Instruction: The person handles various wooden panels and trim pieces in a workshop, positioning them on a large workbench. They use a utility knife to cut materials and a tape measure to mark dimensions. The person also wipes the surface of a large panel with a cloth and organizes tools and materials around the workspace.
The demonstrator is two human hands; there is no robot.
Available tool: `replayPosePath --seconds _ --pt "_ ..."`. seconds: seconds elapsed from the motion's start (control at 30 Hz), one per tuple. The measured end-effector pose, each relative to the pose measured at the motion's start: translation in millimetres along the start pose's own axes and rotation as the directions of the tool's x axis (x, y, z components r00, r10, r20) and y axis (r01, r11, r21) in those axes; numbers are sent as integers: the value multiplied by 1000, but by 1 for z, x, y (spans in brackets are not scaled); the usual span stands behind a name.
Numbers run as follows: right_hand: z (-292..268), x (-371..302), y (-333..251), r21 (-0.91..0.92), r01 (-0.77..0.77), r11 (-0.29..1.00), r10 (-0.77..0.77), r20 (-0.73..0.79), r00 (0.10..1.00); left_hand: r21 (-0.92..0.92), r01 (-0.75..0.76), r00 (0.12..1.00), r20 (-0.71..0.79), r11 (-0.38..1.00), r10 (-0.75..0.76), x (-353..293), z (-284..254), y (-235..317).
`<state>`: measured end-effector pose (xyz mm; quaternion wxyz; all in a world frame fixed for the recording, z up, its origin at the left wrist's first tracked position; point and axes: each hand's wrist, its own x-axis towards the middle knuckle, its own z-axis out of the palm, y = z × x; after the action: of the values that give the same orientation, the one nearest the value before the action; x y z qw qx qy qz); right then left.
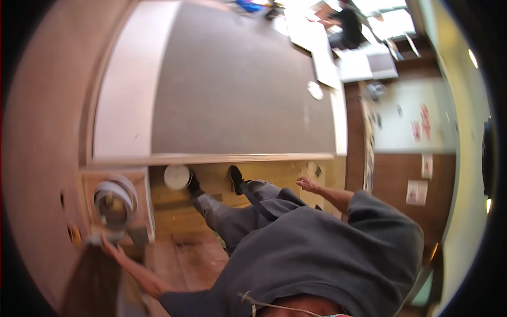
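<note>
My left hand (112,250) reaches out to the left, its fingers mostly stretched, at the edge of a small wooden stand (150,211). It is nearest to a grey flat piece (138,236) and the top of a dark brown panel (92,280); blur hides whether it touches either. On the stand sits a round white container (113,203) with something brownish inside. My right hand (308,184) hangs out to my right, fingers loosely bent and a little apart, with nothing visible in it.
Ahead stands a large table (243,79) with a grey-brown top and a pale left strip. A round white bucket (177,177) is on the floor by my foot. White panels (323,61) lie at the far right, near another person (348,24). Papers (417,192) are at right.
</note>
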<state>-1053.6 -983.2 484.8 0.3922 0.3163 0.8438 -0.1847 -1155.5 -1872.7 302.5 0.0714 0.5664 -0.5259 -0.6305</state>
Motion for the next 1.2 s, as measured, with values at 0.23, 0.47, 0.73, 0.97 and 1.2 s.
replayPosePath --seconds 0.23,0.47,0.73,0.97,1.2 --pt "68 -82 81 -204 161 966 -125 178 976 83 -114 987 120 990 104 76 16 -9" --pt "107 -106 66 292 -317 902 286 145 947 473 -373 919 72 798 387 64 18 7" --pt "108 -69 73 520 -276 808 216 174 961 794 -300 683 -209 529 700 -3 41 -3" --pt "185 -56 131 602 -117 790 116 40 992 707 -455 710 -80 542 700 -127 91 -73" --pt "272 -21 224 860 -62 506 50 42 998 580 -426 876 73 694 477 -227 203 -195"
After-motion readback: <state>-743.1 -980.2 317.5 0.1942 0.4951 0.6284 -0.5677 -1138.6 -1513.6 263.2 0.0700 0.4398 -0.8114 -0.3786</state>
